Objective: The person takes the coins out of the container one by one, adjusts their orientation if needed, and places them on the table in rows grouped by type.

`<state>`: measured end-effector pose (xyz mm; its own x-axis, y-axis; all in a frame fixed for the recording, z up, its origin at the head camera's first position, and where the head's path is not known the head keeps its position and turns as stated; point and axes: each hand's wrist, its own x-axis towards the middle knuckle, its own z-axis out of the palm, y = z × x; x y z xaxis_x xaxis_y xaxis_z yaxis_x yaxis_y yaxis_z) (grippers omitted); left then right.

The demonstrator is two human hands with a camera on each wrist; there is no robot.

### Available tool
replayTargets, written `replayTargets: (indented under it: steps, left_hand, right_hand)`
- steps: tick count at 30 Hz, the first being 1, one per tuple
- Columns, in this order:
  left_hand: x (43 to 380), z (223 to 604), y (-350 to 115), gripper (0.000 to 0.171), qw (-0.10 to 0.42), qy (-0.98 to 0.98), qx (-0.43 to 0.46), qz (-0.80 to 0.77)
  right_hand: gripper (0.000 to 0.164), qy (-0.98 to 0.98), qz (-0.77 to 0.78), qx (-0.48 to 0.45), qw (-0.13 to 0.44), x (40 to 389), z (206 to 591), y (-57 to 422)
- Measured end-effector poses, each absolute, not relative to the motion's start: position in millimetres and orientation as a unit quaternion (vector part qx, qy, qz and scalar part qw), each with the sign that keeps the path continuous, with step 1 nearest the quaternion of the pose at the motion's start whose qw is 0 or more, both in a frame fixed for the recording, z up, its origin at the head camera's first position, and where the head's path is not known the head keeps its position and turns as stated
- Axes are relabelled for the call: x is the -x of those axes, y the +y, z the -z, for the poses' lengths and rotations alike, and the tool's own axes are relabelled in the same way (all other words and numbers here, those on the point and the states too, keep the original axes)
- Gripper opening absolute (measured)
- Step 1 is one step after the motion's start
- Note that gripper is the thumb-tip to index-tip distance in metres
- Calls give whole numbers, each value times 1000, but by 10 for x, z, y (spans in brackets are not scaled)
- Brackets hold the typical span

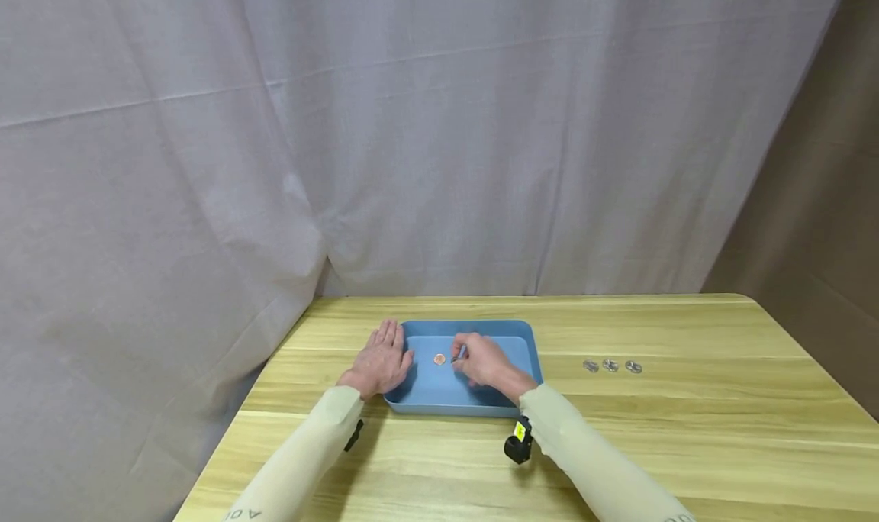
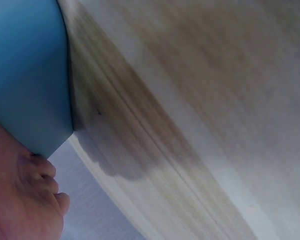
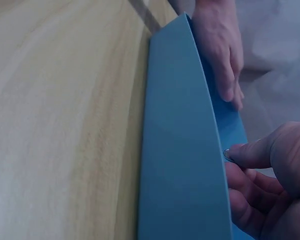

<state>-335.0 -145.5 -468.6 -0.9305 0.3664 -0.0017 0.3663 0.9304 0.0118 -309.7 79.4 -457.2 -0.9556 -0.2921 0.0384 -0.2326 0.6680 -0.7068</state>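
A shallow blue tray lies on the wooden table, with a copper-coloured coin flat on its floor. Over the tray, just right of that coin, my right hand pinches a small coin between thumb and fingers. Only the edge of the pinched coin shows, the fingers hiding the rest. My left hand rests on the tray's left rim, its fingers straight and pointing away from me. In the left wrist view, part of the left hand shows against the tray wall.
Three silver coins lie in a row on the table, right of the tray. A grey curtain hangs behind the table's far edge. Black wrist cameras are strapped under both forearms; the right one is near the tray's front right corner.
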Motion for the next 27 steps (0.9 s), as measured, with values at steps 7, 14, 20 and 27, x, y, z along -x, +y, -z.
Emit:
replayTargets:
  steps: [7,14,20,27]
  left_hand:
    - [3364,4680,-1452,66,4,982,-188,-4]
    - [3378,4685,-1451,65,4,982,-187,-5]
    - [3368,4702,-1460,66,-1,982,-188,-9]
    - [3364,4702,-1457,66,-3,982,-189,-8]
  right_hand:
    - [8,909,396,127,35,3053,4502,943]
    - [6,901,424,90,30,3013,4444,1100]
    - [7,897,434,77,22,3006,4438,1298]
    - [12,892,449,56,1,2977,4380,1611]
